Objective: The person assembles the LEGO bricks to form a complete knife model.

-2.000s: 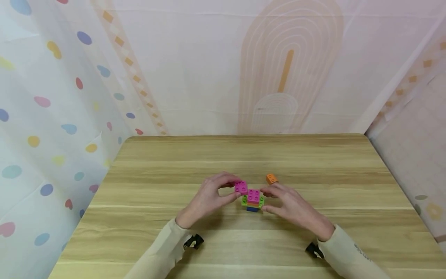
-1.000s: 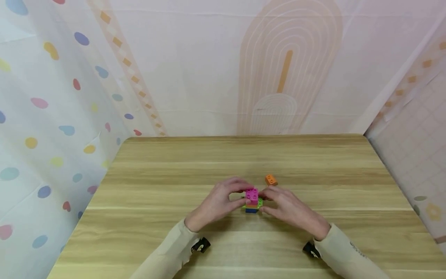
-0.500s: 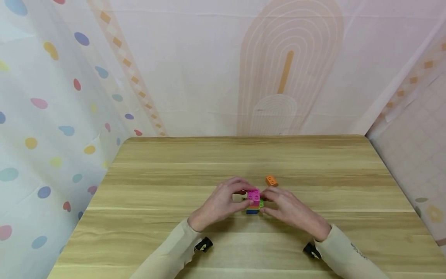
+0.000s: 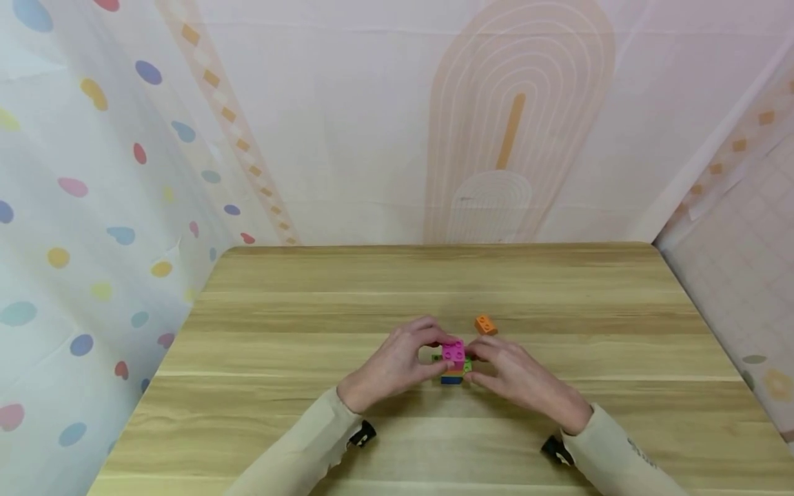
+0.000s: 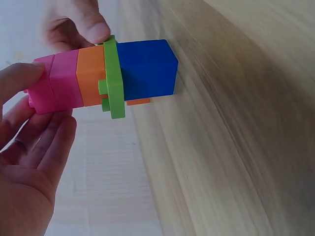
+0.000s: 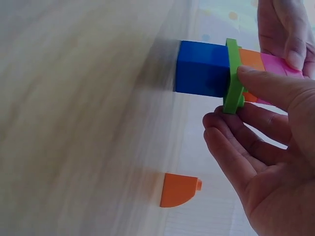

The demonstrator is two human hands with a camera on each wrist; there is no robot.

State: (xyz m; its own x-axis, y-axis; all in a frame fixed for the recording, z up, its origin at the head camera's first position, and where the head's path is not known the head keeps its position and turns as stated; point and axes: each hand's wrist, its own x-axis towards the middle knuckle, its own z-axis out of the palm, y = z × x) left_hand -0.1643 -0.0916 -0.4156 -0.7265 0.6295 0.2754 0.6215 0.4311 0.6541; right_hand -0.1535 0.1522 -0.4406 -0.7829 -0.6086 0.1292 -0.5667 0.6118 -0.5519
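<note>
A stack of building bricks stands upright on the wooden table. From the bottom it runs blue brick (image 5: pixel 147 71), wider thin green plate (image 5: pixel 116 83), orange brick (image 5: pixel 91 73), lower pink brick (image 5: pixel 65 81) and top pink brick (image 4: pixel 453 352). My left hand (image 4: pixel 397 357) pinches the top pink brick between thumb and fingers. The two pink bricks sit flush, with only a thin seam between them in the left wrist view. On the other side, my right hand (image 4: pixel 517 375) grips the end of the green plate, thumb on one face and fingers at its edge.
A loose orange brick (image 4: pixel 486 325) with a curved side (image 6: pixel 179 191) lies on the table just behind the stack, near the right hand's fingers. The wooden table (image 4: pixel 298 289) ends at the back against a patterned curtain (image 4: pixel 360 138).
My left hand has carried the top pink brick rightward from beside the stack onto the lower pink brick. The right hand has stayed at the green plate throughout.
</note>
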